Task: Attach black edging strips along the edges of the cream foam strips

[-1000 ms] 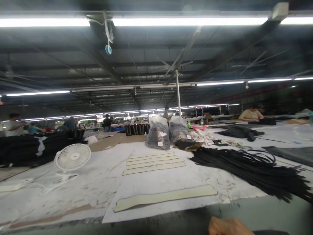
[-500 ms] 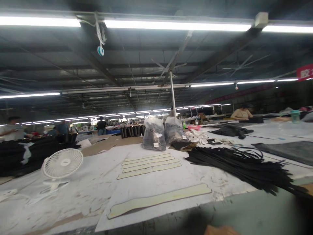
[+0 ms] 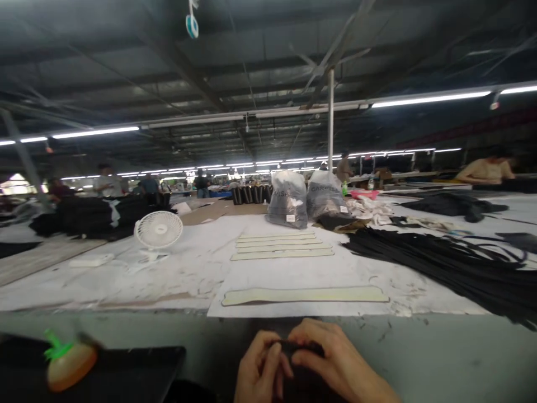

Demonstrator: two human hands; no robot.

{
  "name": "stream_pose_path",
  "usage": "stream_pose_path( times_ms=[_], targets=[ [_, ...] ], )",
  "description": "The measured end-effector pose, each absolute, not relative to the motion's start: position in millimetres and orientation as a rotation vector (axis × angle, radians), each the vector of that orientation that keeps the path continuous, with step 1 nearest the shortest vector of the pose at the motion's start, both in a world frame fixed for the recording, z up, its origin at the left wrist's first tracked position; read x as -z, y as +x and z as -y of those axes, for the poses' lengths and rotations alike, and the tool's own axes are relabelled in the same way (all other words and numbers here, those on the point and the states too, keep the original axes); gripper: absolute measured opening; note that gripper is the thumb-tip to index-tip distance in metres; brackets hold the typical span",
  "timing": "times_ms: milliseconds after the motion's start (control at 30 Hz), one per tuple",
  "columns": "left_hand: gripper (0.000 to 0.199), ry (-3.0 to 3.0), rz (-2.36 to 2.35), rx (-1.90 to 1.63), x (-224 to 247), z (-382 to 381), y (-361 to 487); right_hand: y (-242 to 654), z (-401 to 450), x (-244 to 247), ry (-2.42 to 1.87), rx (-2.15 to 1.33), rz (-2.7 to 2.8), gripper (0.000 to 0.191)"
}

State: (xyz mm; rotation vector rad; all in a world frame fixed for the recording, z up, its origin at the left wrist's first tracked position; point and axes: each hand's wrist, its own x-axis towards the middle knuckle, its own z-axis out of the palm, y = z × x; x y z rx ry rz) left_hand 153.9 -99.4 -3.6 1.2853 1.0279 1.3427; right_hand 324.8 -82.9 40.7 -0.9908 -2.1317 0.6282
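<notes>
At the near table edge, my left hand [image 3: 258, 369] and my right hand [image 3: 335, 361] pinch a small piece of black material [image 3: 308, 347] between thumbs and fingers. Both hands are close together, and most of the piece is hidden by the fingers. Just beyond them a long pale yellow strip with a dark outline [image 3: 306, 295] lies flat on white sheeting [image 3: 285, 274]. Several similar shorter strips [image 3: 283, 253] lie in rows farther back. To the right spreads a bundle of long black strips [image 3: 428, 268].
A small white fan [image 3: 159, 229] stands at the left. An orange-bottomed bottle with a green top [image 3: 69, 364] sits on a black board [image 3: 134, 366] at lower left. Two filled plastic bags [image 3: 287, 201] stand behind the strips. A person [image 3: 486, 168] works at far right.
The view has tilted down and turned left. Both hands are now visible with the black material; before, only a blurred bit of skin showed at the bottom edge.
</notes>
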Motion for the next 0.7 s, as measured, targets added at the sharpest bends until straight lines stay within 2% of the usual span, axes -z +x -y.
stream_pose_path(
  times_ms=[133, 267, 433, 533, 700],
  targets=[
    [0.043, 1.212, -1.011, -1.494, -7.5, 97.8, 153.3, 315.0, 74.9, -49.3, -0.988, -0.541, 2.076, 0.005],
    [0.040, 1.190, -0.958, -1.535, -8.3, 98.4, 155.2, 306.7, 71.2, -44.8, -0.850, -0.407, 2.173, 0.013],
    [0.035, 1.120, -1.015, -1.584, -4.1, 100.1, 149.4, 295.2, 67.5, -45.3, -0.840, -0.624, 2.228, 0.006],
    [0.034, 1.142, -1.058, -1.591, -1.9, 99.2, 138.3, 284.6, 61.1, -52.3, -0.891, -0.707, 2.240, 0.011],
    [0.031, 1.245, -1.414, -1.807, -2.2, 83.4, 92.4, 263.4, 36.6, -68.9, -0.873, -0.588, 2.267, 0.014]
  ],
)
